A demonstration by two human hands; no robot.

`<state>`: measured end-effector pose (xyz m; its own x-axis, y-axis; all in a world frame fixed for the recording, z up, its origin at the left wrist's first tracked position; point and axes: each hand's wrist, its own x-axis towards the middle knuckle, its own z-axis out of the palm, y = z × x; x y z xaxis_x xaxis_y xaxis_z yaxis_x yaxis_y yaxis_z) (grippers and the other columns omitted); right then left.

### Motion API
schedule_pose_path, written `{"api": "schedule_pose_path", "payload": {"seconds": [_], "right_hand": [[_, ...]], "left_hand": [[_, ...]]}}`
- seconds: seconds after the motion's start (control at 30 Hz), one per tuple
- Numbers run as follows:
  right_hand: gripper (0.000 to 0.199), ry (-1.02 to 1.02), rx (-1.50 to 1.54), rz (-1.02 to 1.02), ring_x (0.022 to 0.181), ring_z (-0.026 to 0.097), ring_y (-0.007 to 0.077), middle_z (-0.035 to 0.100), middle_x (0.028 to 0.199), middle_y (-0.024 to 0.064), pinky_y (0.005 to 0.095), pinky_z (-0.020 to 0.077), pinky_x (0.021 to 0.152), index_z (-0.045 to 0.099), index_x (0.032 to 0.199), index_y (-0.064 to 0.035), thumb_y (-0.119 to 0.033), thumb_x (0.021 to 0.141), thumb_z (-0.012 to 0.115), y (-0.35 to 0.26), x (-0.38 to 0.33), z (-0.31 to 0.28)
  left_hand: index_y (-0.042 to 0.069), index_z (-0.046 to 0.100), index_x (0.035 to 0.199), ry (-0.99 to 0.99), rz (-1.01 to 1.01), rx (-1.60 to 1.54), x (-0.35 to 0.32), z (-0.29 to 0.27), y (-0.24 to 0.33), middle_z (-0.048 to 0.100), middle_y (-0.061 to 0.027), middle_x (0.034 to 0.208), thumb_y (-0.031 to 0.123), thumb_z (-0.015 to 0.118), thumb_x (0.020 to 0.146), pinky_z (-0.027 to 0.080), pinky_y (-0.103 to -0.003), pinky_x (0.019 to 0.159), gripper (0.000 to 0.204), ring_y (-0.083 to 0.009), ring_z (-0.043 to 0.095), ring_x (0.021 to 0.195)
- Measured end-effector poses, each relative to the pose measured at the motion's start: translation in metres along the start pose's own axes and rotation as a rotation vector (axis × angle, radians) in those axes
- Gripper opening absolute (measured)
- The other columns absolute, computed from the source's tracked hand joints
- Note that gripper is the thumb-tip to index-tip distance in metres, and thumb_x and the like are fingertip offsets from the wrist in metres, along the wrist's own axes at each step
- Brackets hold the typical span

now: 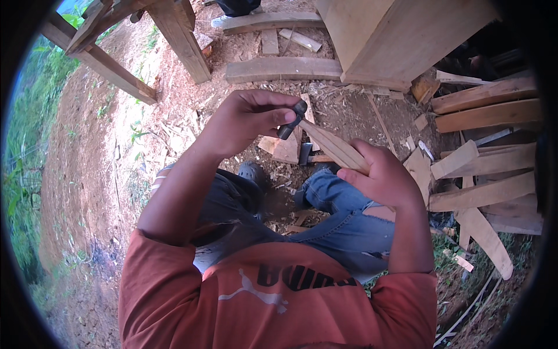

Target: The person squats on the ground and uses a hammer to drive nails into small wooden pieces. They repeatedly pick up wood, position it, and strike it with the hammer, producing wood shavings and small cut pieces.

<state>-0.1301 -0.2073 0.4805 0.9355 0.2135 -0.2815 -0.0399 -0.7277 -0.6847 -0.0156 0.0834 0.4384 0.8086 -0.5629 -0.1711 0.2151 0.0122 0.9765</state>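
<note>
Status: black metal hammer head and pale wooden handle are together, held up in front of the person, above the gap between the knees. Left hand pinches the head between thumb and fingers; right hand is wrapped round the thick end of the handle, thumb on top. Neither hand is free. Handle runs from the right palm up-left to the head, narrow end meeting it roughly crosswise. Done, by my read: handle roughed out, tapered, with long flat faces, and its thin end brought up to the head. Can't confirm seating: left fingers cover the far side, so no telling whether wood goes right through the eye, or whether it's tight. No wedge visible at the joint. Handle surface looks bare and faceted, so I'd call it rough-shaped rather than finished. Left, as far as I can judge: a firm, square seat and maybe some smoothing; neither can be verified from this view. On the ground below, just past the shoes, a second tool with a dark metal head and a wooden shaft lies beside an offcut board, wood chips all round. Curved planks are stacked at the right, well apart from the hands; thick timber beam lies beyond the chips.
</note>
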Motion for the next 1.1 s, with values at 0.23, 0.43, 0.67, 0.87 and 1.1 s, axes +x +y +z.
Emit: {"api": "schedule_pose_path", "payload": {"seconds": [0.23,0.43,0.67,0.87,1.1], "right_hand": [[0.045,0.015,-0.040,-0.031,0.092,0.073,0.0461,0.073,0.093,0.0245,0.0479,0.0544,0.079,0.065,0.122,-0.0035,-0.036,0.094,0.080,0.006,-0.002,0.001],[0.046,-0.006,-0.029,-0.016,0.091,0.073,0.0460,0.074,0.093,0.0243,0.0479,0.0544,0.079,0.065,0.123,-0.0036,-0.036,0.094,0.080,0.007,-0.002,-0.002],[0.048,-0.012,-0.028,-0.012,0.092,0.074,0.0452,0.074,0.094,0.0239,0.0480,0.0547,0.080,0.064,0.125,-0.0037,-0.037,0.094,0.080,0.009,-0.003,-0.003],[0.047,-0.007,-0.028,0.000,0.093,0.073,0.0452,0.074,0.095,0.0241,0.0481,0.0545,0.080,0.064,0.125,-0.0038,-0.036,0.095,0.080,0.006,-0.004,-0.002],[0.044,0.052,-0.022,-0.066,0.089,0.073,0.0451,0.073,0.092,0.0239,0.0481,0.0537,0.078,0.064,0.122,-0.0021,-0.033,0.095,0.080,0.008,0.000,0.002]], "left_hand": [[0.002,0.075,0.129,-0.028,0.002,-0.051,0.003,0.000,-0.005,0.080,-0.0084,0.114,0.016,0.080,0.099,0.064,-0.029,0.081,0.034,-0.0141,0.076,0.095],[0.002,0.076,0.129,-0.015,-0.006,-0.040,0.004,0.004,-0.004,0.080,-0.0091,0.114,0.015,0.079,0.098,0.065,-0.030,0.081,0.033,-0.0146,0.076,0.096],[0.002,0.075,0.129,-0.038,-0.010,-0.053,0.006,0.005,-0.006,0.080,-0.0087,0.113,0.015,0.079,0.099,0.064,-0.029,0.080,0.033,-0.0142,0.077,0.094],[0.002,0.075,0.130,-0.025,-0.018,-0.033,0.005,0.007,-0.006,0.080,-0.0083,0.112,0.016,0.079,0.099,0.063,-0.029,0.080,0.034,-0.0142,0.076,0.093],[0.000,0.073,0.133,0.009,0.086,-0.014,0.001,0.011,-0.004,0.079,-0.0076,0.113,0.011,0.075,0.102,0.060,-0.028,0.084,0.033,-0.0132,0.073,0.096]]}}
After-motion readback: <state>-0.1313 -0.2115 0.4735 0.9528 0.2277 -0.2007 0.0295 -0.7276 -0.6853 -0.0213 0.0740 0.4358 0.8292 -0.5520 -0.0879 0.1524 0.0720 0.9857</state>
